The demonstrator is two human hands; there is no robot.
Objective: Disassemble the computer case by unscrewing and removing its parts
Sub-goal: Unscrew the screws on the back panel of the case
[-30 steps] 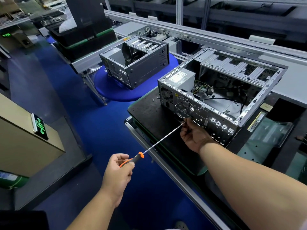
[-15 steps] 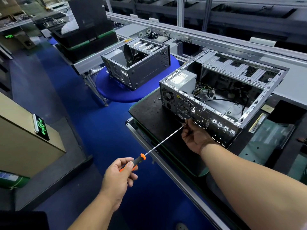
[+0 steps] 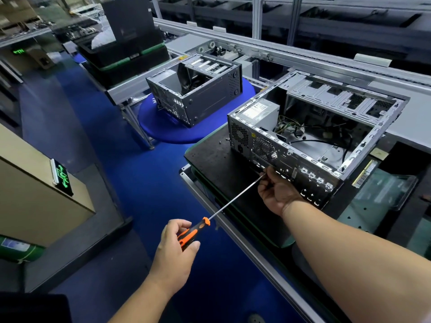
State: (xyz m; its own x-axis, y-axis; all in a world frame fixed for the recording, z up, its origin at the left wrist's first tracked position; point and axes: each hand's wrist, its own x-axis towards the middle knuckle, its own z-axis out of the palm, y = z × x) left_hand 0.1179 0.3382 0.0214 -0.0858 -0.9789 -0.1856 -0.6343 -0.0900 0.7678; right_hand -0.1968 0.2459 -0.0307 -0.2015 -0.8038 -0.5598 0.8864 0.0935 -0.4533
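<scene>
Turning that long screwdriver [image 3: 233, 201] is your job right now, so start at the handle: your left hand [image 3: 173, 249] wraps the orange-and-black grip down at about 7 o'clock of the view, fingers curled round it. Keep the turning there, small and even, and hold the handle in line with the shaft so the tip does not walk off the screw head.

Follow the thin shaft up toward 1 o'clock and you reach your right hand [image 3: 277, 192], fingers pinching the shaft close to the tip, against the rear panel. Let that pinch guide only; I judge that a tight squeeze would brake the rotation. Press lightly inward along the shaft as you loosen. The screw itself is hidden behind your fingers, so I cannot tell how far out it is. Be ready to catch it, because it could drop onto the black mat [image 3: 210, 152] beneath.

Further right sits the computer case [image 3: 310, 141], at about 2 o'clock from your right hand, resting on that mat with its open side up. Grey steel frame, side cover off, rear panel facing you with its fan grille. Inside you can see the power supply [image 3: 261, 113] at the 10 o'clock corner, loose cables in the middle, and drive bays along the far edge.
</scene>
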